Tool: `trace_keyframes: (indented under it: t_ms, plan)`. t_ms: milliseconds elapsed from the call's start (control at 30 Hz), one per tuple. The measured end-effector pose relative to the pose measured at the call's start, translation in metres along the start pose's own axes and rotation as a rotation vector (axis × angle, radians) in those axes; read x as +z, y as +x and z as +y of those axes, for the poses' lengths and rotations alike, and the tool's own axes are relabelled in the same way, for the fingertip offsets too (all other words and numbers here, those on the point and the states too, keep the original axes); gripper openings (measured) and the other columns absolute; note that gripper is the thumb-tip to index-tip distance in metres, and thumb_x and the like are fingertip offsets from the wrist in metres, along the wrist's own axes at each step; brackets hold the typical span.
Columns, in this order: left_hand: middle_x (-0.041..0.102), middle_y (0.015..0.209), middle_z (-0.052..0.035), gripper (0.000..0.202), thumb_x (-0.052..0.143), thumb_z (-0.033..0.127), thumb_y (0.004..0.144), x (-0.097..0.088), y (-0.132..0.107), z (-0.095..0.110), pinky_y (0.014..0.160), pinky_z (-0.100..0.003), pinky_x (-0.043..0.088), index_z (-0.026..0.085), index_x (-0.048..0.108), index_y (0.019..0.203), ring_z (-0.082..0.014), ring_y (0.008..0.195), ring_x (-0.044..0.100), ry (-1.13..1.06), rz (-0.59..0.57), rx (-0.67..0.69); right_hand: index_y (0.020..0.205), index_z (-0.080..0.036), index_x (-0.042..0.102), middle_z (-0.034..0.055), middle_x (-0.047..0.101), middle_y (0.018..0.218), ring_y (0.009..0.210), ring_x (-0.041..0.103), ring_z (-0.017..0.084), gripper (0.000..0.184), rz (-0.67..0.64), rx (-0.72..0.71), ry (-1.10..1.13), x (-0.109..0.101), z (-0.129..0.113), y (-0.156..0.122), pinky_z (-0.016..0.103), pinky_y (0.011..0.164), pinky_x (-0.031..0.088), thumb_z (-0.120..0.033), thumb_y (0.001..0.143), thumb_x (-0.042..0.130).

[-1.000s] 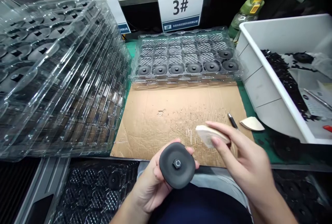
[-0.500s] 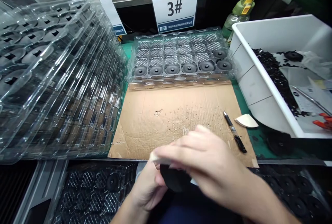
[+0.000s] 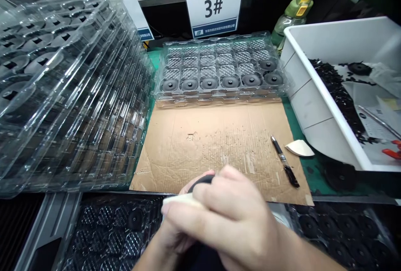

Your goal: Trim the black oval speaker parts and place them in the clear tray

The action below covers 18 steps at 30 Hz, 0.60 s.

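Observation:
Low in the head view, past the near edge of the cardboard, my left hand (image 3: 173, 233) grips a round black part (image 3: 200, 181), most of which is hidden behind my fingers. My right hand (image 3: 238, 216) is closed over it, pinching a cream-coloured sponge wedge (image 3: 183, 199) against or very near the part; the exact contact is hidden. A similar cream wedge (image 3: 300, 148) lies at the right edge of the cardboard sheet (image 3: 175, 154), beside a black pen (image 3: 284, 160). Behind the cardboard, a clear blister tray (image 3: 225, 94) holds several round black parts.
A tall stack of clear trays (image 3: 103, 108) with black parts rises on the left. To the right stands a white bin (image 3: 326, 112) with black scraps, behind it a green bottle (image 3: 293, 16). More trays (image 3: 106, 237) lie below the table's front edge. A "3#" sign (image 3: 214, 7) hangs behind.
The black part has turned in my hands, its rim now showing above my fingers. My right hand and the sponge wedge have shifted slightly down and left.

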<state>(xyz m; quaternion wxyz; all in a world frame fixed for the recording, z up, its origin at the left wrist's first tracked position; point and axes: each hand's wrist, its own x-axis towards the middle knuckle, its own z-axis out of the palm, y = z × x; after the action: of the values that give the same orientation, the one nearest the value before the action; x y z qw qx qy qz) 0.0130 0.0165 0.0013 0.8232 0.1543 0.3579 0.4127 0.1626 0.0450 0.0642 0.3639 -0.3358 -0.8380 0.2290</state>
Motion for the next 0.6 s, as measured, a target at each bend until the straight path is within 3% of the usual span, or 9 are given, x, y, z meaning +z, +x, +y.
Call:
trace_keyframes:
  t_ms: [67, 133, 200, 300, 433, 600]
  plan:
    - [0.068, 0.088, -0.0008, 0.054, 0.082, 0.044, 0.05, 0.001, 0.0, -0.001, 0.09, -0.032, 0.048, 0.024, 0.069, 0.099, -0.0203, 0.092, 0.063, -0.009, -0.008, 0.02, 0.11, -0.016, 0.063, 0.001, 0.065, 0.077, 0.067, 0.053, 0.014, 0.031, -0.055, 0.1, 0.027, 0.0, 0.002, -0.001, 0.029, 0.062, 0.028, -0.014, 0.097, 0.034]
    - [0.069, 0.087, -0.0008, 0.055, 0.083, 0.046, 0.047, 0.004, 0.0, -0.001, 0.085, -0.025, 0.048, 0.021, 0.07, 0.094, -0.0174, 0.09, 0.063, -0.022, -0.016, 0.04, 0.112, -0.015, 0.062, 0.0014, 0.065, 0.077, 0.067, 0.052, 0.014, 0.031, -0.054, 0.205, -0.083, 0.001, 0.003, -0.002, 0.029, 0.062, 0.028, -0.015, 0.097, 0.034]
    - [0.069, 0.094, -0.0011, 0.056, 0.081, 0.046, 0.052, 0.006, -0.001, 0.0, 0.087, -0.026, 0.047, 0.022, 0.068, 0.101, -0.0174, 0.093, 0.062, -0.037, 0.01, 0.022, 0.108, -0.014, 0.064, 0.0018, 0.063, 0.07, 0.062, 0.048, 0.014, 0.033, 0.011, 0.161, -0.144, 0.001, 0.004, -0.001, 0.029, 0.061, 0.027, -0.017, 0.098, 0.033]
    - [0.067, 0.109, -0.0028, 0.065, 0.081, 0.045, 0.053, 0.003, 0.0, 0.001, 0.094, -0.029, 0.043, 0.025, 0.063, 0.112, -0.0203, 0.104, 0.059, -0.035, 0.08, 0.025, 0.104, -0.015, 0.064, 0.0017, 0.064, 0.073, 0.064, 0.052, 0.013, 0.032, 0.056, 0.073, -0.041, -0.001, 0.008, 0.0, 0.029, 0.061, 0.031, -0.017, 0.098, 0.033]
    - [0.067, 0.109, -0.001, 0.065, 0.082, 0.045, 0.049, -0.008, 0.003, 0.004, 0.088, -0.025, 0.046, 0.029, 0.064, 0.109, -0.0188, 0.1, 0.062, -0.059, 0.089, 0.172, 0.11, -0.022, 0.062, -0.0005, 0.068, 0.082, 0.071, 0.058, 0.012, 0.025, -0.02, 0.334, 0.015, -0.003, 0.028, -0.018, 0.026, 0.063, 0.037, -0.012, 0.091, 0.047]
    - [0.064, 0.119, -0.0011, 0.059, 0.079, 0.045, 0.055, -0.011, 0.002, 0.007, 0.089, -0.026, 0.048, 0.032, 0.063, 0.109, -0.0221, 0.107, 0.061, -0.105, 0.062, 0.168, 0.11, -0.023, 0.063, 0.0029, 0.07, 0.088, 0.073, 0.063, 0.015, 0.024, 0.02, 0.497, 0.038, 0.038, 0.063, -0.071, 0.027, 0.063, 0.045, -0.021, 0.092, 0.048]
